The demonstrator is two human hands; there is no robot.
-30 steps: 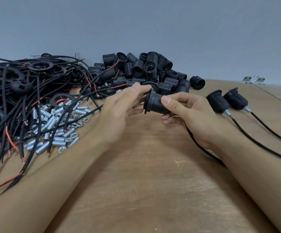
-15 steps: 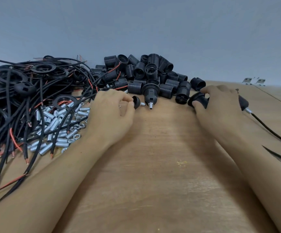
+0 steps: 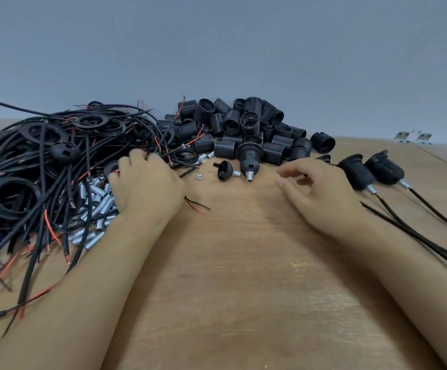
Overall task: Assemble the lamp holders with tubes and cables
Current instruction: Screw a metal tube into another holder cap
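Reaching into the cables (image 3: 56,166) along the tabletop's (image 3: 243,276) left edge, the left hand (image 3: 144,185) seemingly pinched one; the right hand (image 3: 321,190) hovered loose, empty. Next: thread it through the tubed lamp holder (image 3: 249,156) mid-tabletop.

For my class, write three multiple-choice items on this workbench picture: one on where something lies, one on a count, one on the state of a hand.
1. The metal tubes lie:
A. by the left hand
B. at the right edge
C. on the wall

2. Finished holders with cables at the right:
A. five
B. none
C. two

3. The right hand is:
A. gripping a holder
B. open, holding nothing
C. holding a nut

Key: 1 A, the tubes lie against that hand; 2 C, two stand side by side; 3 B, its fingers are loosely spread.
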